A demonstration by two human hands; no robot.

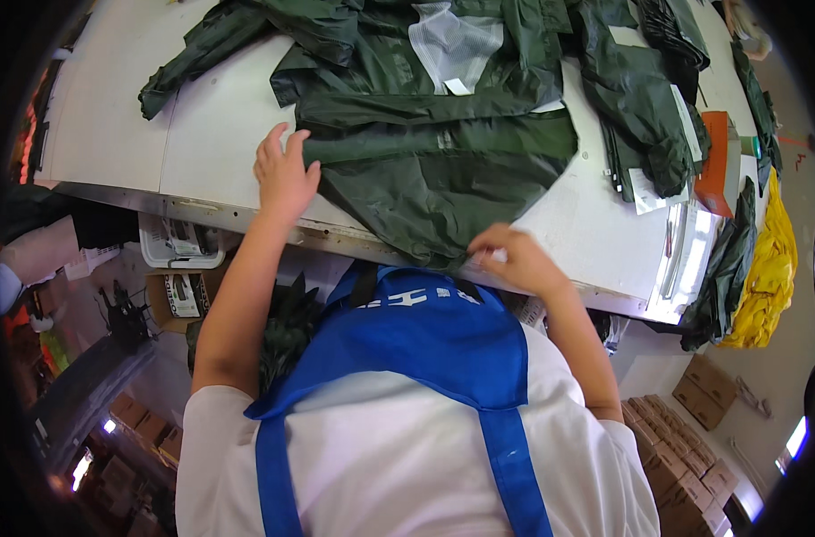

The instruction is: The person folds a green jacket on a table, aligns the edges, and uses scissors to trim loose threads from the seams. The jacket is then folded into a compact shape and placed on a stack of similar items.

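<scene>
A dark green rain jacket (443, 143) with a white mesh panel (452, 45) lies spread on the white table (220, 125). Its lower part narrows to a rounded flap that reaches the near edge, close to my apron. My left hand (285, 174) is open, fingers spread, at the left edge of the folded band of cloth. At the right side of the flap's near end is my right hand (512, 257). Its fingers are curled inward against the cloth's edge, slightly blurred, and seem to pinch it.
More dark green garments (636, 107) with white tags lie on the right, beside an orange box (714, 166). A yellow garment (761, 277) hangs off the right end. Below the table sit a white bin (182, 243) and a cardboard box (177, 300). Cartons (680, 456) are stacked at lower right.
</scene>
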